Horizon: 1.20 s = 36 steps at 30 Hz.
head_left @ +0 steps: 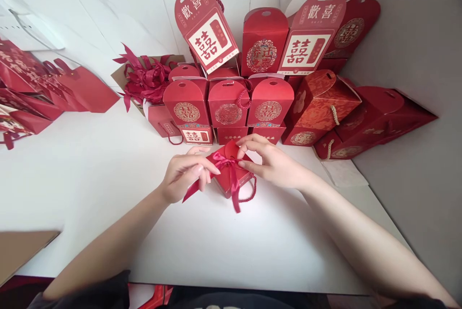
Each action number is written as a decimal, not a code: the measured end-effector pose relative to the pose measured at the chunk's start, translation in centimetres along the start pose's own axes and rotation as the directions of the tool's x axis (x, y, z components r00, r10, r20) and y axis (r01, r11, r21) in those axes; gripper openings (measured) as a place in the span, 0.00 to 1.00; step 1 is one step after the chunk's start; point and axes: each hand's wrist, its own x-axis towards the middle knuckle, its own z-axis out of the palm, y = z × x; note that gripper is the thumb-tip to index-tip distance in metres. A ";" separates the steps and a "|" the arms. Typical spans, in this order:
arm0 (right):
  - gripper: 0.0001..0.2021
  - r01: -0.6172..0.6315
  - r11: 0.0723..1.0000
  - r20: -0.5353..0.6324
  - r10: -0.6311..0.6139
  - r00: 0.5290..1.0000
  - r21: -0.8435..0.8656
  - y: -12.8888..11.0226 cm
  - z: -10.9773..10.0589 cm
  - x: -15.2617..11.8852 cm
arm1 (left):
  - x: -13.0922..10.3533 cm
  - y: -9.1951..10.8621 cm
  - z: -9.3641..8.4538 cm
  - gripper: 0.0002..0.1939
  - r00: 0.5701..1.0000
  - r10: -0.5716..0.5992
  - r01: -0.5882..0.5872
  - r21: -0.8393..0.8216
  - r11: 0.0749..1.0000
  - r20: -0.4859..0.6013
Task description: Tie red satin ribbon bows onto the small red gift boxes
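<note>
A small red gift box (224, 181) stands on the white table, with a glossy crimson ribbon (234, 188) tied in a bow on its top. My left hand (187, 174) is at the box's left side, fingers curved and apart, the index fingertip close to the bow. On the other side, my right hand (270, 162) has its thumb and fingers at the bow's right loop, pinching the ribbon. One ribbon tail hangs down the front, another reaches out below my left hand. A twisted red cord handle (254, 193) loops at the box's right.
Stacked red boxes (227, 107) stand behind, against the tiled wall. A brown box of crimson ribbons (147, 78) is left of them. More red boxes (375, 116) are at the right; red bags (83, 87) lie far left. Cardboard (25, 251) lies at lower left.
</note>
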 end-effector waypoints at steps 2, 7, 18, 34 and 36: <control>0.03 -0.012 1.000 0.018 0.011 1.000 0.023 0.1 0.1 0.0 | 0.2 -0.2 0.2 0.12 0.991 -0.046 0.058 0.094 0.994 -0.122; 0.03 -0.015 0.997 0.029 0.012 0.999 0.081 0.2 0.2 0.1 | 1.0 -0.3 0.7 0.16 0.987 -0.047 0.091 0.294 0.952 -0.153; 0.09 -0.003 0.994 -0.090 0.013 0.996 0.113 0.2 0.3 0.4 | 1.1 -0.9 0.7 0.06 0.991 0.059 0.000 0.438 0.899 -0.119; 0.10 -0.099 0.982 -0.018 0.097 0.995 -0.158 0.0 0.2 0.1 | 1.2 -0.6 1.1 0.13 0.960 -0.281 0.279 0.149 0.949 -0.009; 0.10 -0.103 0.978 -0.004 0.104 0.995 -0.180 -0.2 0.1 0.1 | 1.2 -0.6 1.2 0.13 0.949 -0.315 0.315 0.151 0.937 -0.023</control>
